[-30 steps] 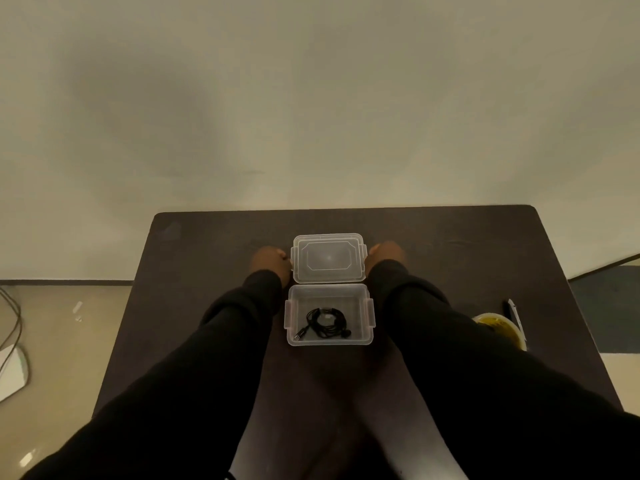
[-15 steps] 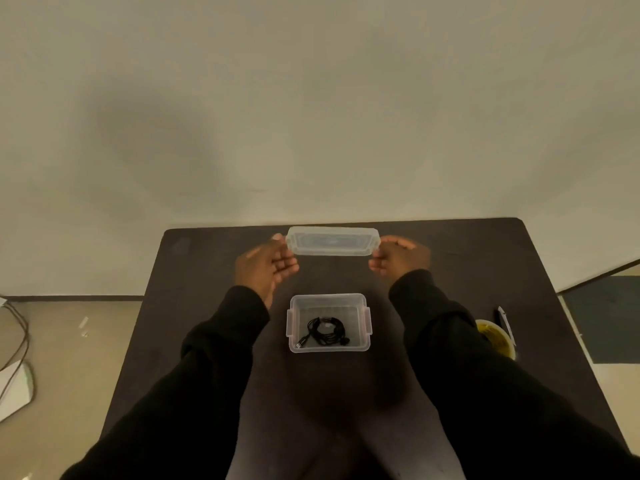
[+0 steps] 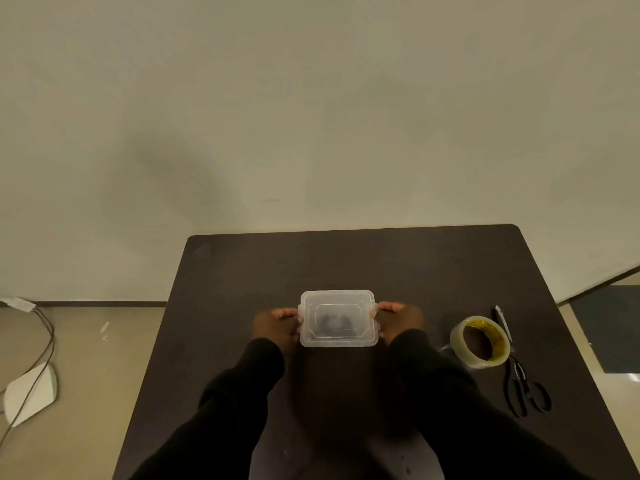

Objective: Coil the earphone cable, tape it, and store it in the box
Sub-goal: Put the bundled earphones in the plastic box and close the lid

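Observation:
A small clear plastic box sits in the middle of the dark table with its clear lid (image 3: 337, 299) lying flat on top. Through the lid the coiled black earphone cable (image 3: 334, 322) shows as a dim dark shape inside. My left hand (image 3: 277, 325) presses against the lid's left edge, fingers curled onto it. My right hand (image 3: 398, 322) holds the lid's right edge the same way. Both black sleeves reach in from the bottom of the view.
A roll of clear tape (image 3: 479, 341) stands on the table (image 3: 242, 271) to the right of the box. Black scissors (image 3: 524, 389) lie just behind it near the right edge, with a white pen (image 3: 502, 322) beside them. Cables and a white object lie on the floor at left.
Both hands lifted the lid from the table behind the box, carried it through the air toward me, and set it down on top of the box.

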